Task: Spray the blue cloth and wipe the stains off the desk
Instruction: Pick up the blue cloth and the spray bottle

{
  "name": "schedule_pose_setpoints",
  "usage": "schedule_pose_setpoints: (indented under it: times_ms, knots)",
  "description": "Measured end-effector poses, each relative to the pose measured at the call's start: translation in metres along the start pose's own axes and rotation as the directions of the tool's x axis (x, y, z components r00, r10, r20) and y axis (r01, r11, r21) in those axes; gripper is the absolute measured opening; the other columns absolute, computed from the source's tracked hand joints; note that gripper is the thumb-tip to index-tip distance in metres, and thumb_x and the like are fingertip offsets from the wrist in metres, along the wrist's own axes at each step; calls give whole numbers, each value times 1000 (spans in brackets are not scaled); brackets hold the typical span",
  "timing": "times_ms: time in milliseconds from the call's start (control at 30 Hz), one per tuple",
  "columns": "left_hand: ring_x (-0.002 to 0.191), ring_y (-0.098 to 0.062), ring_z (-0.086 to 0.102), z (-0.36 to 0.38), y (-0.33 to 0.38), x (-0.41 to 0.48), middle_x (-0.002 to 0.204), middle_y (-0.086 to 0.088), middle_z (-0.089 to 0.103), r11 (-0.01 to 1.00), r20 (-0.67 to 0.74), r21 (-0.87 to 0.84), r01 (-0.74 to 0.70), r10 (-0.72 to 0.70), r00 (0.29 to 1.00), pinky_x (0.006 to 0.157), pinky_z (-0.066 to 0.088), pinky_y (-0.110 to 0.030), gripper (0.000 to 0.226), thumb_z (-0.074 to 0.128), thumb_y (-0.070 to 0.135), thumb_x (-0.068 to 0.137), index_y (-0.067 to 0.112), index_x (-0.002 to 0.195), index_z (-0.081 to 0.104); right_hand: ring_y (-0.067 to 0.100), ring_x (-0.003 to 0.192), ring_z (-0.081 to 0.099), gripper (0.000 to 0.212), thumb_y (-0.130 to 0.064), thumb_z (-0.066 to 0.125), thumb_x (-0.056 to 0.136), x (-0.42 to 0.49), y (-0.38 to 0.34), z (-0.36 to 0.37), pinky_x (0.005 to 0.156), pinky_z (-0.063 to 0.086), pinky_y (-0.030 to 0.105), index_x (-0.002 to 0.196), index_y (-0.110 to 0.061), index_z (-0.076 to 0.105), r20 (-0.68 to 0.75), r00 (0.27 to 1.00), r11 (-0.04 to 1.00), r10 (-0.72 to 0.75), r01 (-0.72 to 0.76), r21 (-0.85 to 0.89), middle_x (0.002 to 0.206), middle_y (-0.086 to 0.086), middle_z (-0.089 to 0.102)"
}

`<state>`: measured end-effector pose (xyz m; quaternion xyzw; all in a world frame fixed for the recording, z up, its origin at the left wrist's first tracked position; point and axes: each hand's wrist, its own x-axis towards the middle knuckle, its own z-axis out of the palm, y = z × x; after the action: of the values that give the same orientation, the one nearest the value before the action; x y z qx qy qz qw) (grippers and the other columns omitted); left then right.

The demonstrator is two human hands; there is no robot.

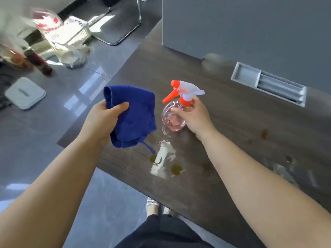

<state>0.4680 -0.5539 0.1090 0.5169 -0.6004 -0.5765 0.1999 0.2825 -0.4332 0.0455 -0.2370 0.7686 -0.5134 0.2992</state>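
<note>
My left hand grips a folded blue cloth and holds it above the left end of the dark wooden desk. My right hand wraps the neck of a clear pink spray bottle with a white and orange trigger head; its nozzle points left toward the cloth. The bottle's base looks to be touching or just above the desk. Brown stains dot the desk near its front edge, and more stains lie to the right.
A grey cable tray is set into the desk's back. A grey partition rises behind the desk. On the floor at left lie a white basket, bottles, a grey lid and a chair base.
</note>
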Motion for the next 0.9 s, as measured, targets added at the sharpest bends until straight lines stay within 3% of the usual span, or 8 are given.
schedule_pose_setpoints:
  times_ms: [167,333,467,567,700,800,833,900]
  knots:
    - [86,-18,66,-18,-15,6,87,3,70,996,-61,-72,55,-60,996,78,54,-38,6,63,23,85,29,84,62,18,98,60,42,-15,78,72,48,-16,31,89,48,33,106,-21,54,60,996,996,-65,68,-53,101,-4,61]
    - [82,-15,65,-30,-21,18,87,2,69,983,-91,-156,93,-108,990,72,53,-31,5,62,19,86,24,87,63,17,100,56,58,-9,75,74,84,-25,60,82,43,27,124,-9,47,54,996,996,-69,71,-46,107,-1,56]
    - [80,-15,66,-38,-23,35,86,-1,70,970,-28,-194,145,-153,988,71,53,-31,4,63,17,86,20,88,65,21,106,55,61,-9,75,75,104,-25,81,93,46,36,127,-7,43,37,999,998,-38,39,-52,112,2,54]
    - [76,-15,67,-42,-23,49,80,0,72,955,63,-226,191,-182,981,70,54,-30,4,63,15,85,18,86,66,16,100,53,56,-11,75,76,111,-30,85,86,45,31,123,-8,45,40,998,990,-48,52,-131,108,-3,53]
    - [84,-20,69,-56,-23,70,90,-5,73,945,143,-230,234,-205,968,78,55,-35,6,64,17,85,16,90,67,18,122,45,79,-24,78,74,100,-27,90,102,40,33,139,-13,34,-66,998,987,12,-23,-157,136,4,44]
    - [82,-20,69,-62,-24,80,87,-5,73,934,238,-241,264,-207,949,75,56,-33,6,63,18,86,15,90,67,14,100,53,43,-31,69,82,59,-17,96,92,45,31,116,-15,50,-316,947,983,-50,-9,-183,115,0,49]
    - [79,-19,69,-62,-24,82,83,-4,74,927,270,-254,274,-204,941,72,55,-31,6,61,17,87,15,89,67,10,87,53,29,-29,67,84,44,-14,99,82,46,26,106,-18,51,-310,948,984,-73,17,-178,107,-1,50]
    - [76,-16,70,-62,-25,83,79,-1,74,910,329,-280,306,-208,921,70,56,-29,6,60,16,88,15,89,66,3,82,53,22,-28,65,86,21,-13,111,73,44,13,103,-23,50,-122,992,994,-38,24,-110,107,-2,54]
